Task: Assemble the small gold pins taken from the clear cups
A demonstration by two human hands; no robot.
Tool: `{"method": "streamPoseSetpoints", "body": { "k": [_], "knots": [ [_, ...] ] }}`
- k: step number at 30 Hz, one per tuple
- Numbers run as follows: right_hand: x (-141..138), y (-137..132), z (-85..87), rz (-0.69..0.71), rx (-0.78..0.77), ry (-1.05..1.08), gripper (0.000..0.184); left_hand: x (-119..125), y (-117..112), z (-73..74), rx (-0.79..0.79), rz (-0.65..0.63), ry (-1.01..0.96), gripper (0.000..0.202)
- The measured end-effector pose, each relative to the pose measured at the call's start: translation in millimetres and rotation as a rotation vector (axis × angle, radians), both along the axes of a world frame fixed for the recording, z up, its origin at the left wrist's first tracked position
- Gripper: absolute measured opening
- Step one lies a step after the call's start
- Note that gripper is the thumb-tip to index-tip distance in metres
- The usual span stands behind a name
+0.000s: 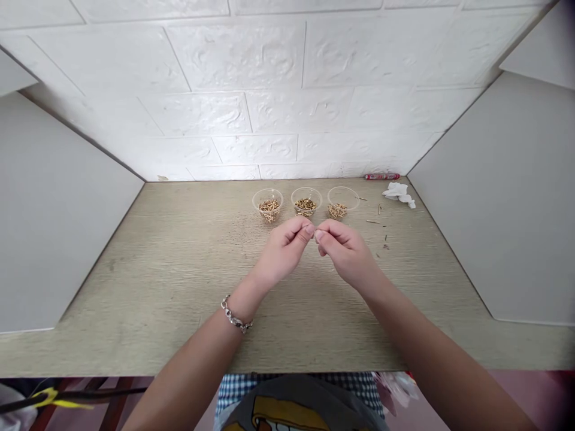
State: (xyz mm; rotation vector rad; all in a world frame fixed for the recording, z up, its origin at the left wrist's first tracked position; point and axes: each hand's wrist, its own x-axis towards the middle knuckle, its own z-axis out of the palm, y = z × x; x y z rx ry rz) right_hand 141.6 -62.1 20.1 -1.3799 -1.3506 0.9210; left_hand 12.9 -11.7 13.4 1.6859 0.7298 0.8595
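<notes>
My left hand (290, 242), with a bracelet (235, 316) on its wrist, is closed in a pinch. Close beside it, my right hand (344, 248) pinches too, and the fingertips of both almost meet over the table. Whatever lies between the fingers is too small or hidden to make out. Just beyond the hands stand three clear plastic cups in a row: the left cup (268, 196) and the middle cup (306, 194) hold small brass-coloured metal pieces, and the right cup (344, 193) holds a smaller heap of paler, gold-coloured ones. My hands partly cover the cups' lower parts.
A crumpled white tissue (397, 192) and a red tube-like item (381, 176) lie at the back right. Several thin loose pieces (372, 221) are scattered right of the cups. Grey panels (503, 197) flank the wooden table (188, 269), with a white brick-pattern wall (233, 60) behind.
</notes>
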Motion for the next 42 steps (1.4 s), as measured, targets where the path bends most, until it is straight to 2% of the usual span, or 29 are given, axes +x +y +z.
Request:
{"method": "streamPoseSetpoints", "body": {
  "k": [7, 9, 13, 20, 27, 35, 38, 42],
  "knots": [
    [5.1, 0.2, 6.0, 0.066, -0.02, -0.069, 0.022, 0.1, 1.1, -0.6, 0.0, -0.022, 0.008, 0.026],
    [5.1, -0.7, 6.8, 0.046, -0.021, -0.145, 0.022, -0.2, 1.6, -1.6, 0.019, -0.016, 0.041, 0.026],
    [2.6, -3.1, 5.8, -0.022, 0.084, -0.3, 0.021, 0.3, 1.7, -3.3, -0.01, -0.011, 0.044, 0.027],
    [1.7, -1.3, 2.7, 0.009, 0.026, -0.067, 0.022, 1.6, -0.4, -2.4, -0.054, -0.023, -0.04, 0.027],
    [2.1, -0.5, 1.0, 0.036, -0.008, -0.002, 0.021, 2.1, -1.5, -0.5, -0.045, 0.0, -0.03, 0.028],
    [3.6, -0.8, -0.5, 0.036, 0.043, 0.034, 0.022, 0.1, -1.3, 5.6, -0.073, -0.012, -0.068, 0.026],
    [2.2, -1.1, -3.2, 0.024, 0.051, 0.074, 0.027, 2.3, -4.1, 6.6, -0.136, 0.0, -0.099, 0.028],
    [-2.0, -2.1, -6.2, 0.017, 0.068, 0.13, 0.031, 6.9, -7.7, 4.9, -0.309, -0.02, -0.188, 0.027]
  ]
}}
